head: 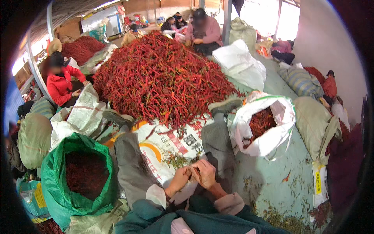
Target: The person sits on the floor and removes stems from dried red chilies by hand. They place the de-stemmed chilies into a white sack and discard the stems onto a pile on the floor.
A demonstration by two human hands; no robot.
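Observation:
Close together between the person's legs are my left hand (178, 179) and my right hand (204, 174), fingers bent and meeting at the fingertips. A dark reddish chili pepper (197, 173) shows partly at my right hand's fingers. What my left fingers pinch is too small to tell. Just beyond both hands, green stems (176, 160) lie on a printed white woven sack (152, 137) spread flat. A large heap of red chili peppers (163, 79) rises past the feet.
A green sack (46, 175) of dark red chilies stands at left, and a white sack (285, 109) holding chilies at right. People sit around the heap, one in red (60, 87), another in pink (209, 30). Stem scraps (280, 219) litter the floor at lower right.

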